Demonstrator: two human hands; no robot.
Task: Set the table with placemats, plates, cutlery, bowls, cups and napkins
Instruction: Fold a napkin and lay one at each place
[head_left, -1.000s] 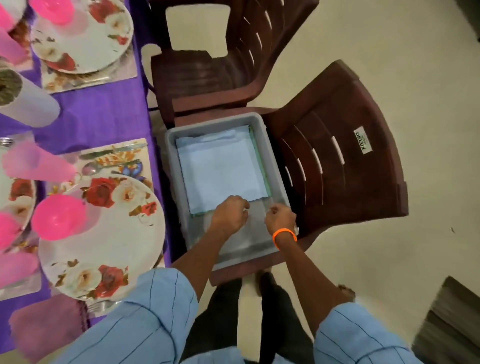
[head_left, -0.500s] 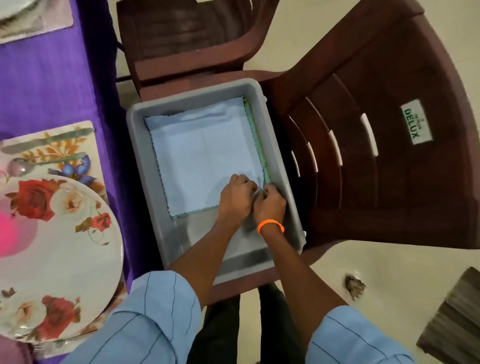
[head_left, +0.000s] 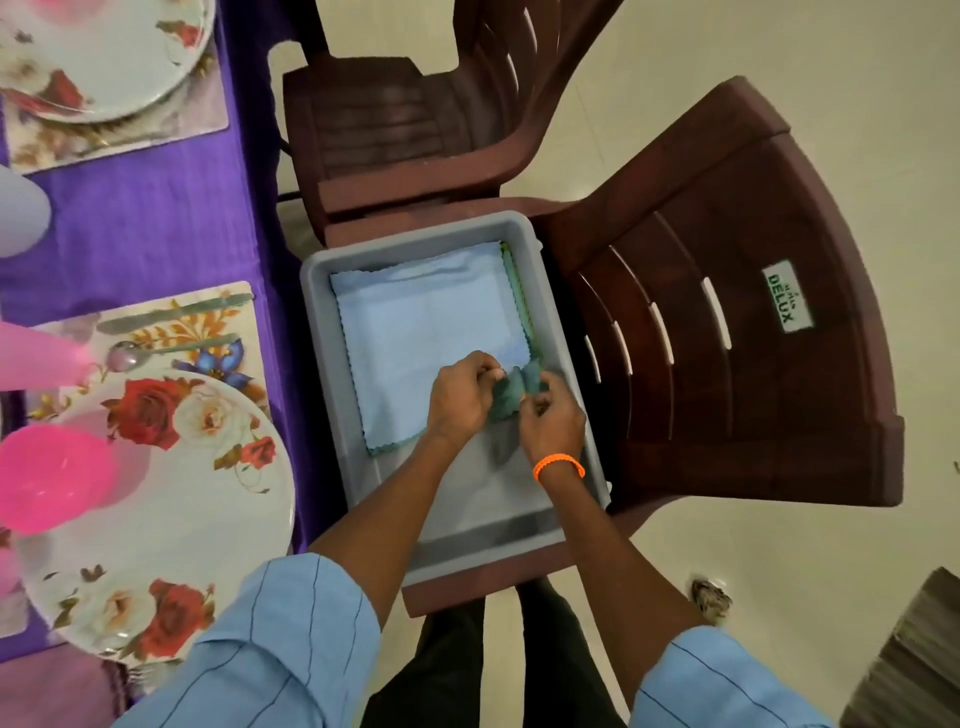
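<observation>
A grey plastic bin (head_left: 322, 332) sits on a brown chair seat beside the table. Inside it lies a light blue napkin (head_left: 426, 332) on top of a green napkin (head_left: 511, 395), whose near right corner is pulled up and bunched. My left hand (head_left: 460, 400) pinches the blue napkin's near right corner. My right hand (head_left: 550, 421), with an orange wristband, pinches the bunched green corner. On the purple tablecloth to the left, a floral plate (head_left: 171, 499) lies on a floral placemat (head_left: 208, 322) with a pink bowl (head_left: 52, 478) on it and a knife (head_left: 176, 310) and spoon (head_left: 156, 351) beside it.
A second brown chair (head_left: 395, 119) stands behind the bin's chair (head_left: 727, 338). Another plate (head_left: 104, 57) on a placemat lies at the far left. A pink cup (head_left: 36, 358) lies by the near setting. A purple napkin (head_left: 62, 691) sits at the table's near edge.
Both hands have met at the near right corner of the napkins. The green napkin's corner has been lifted and bunched from under the blue one. The camera has shifted.
</observation>
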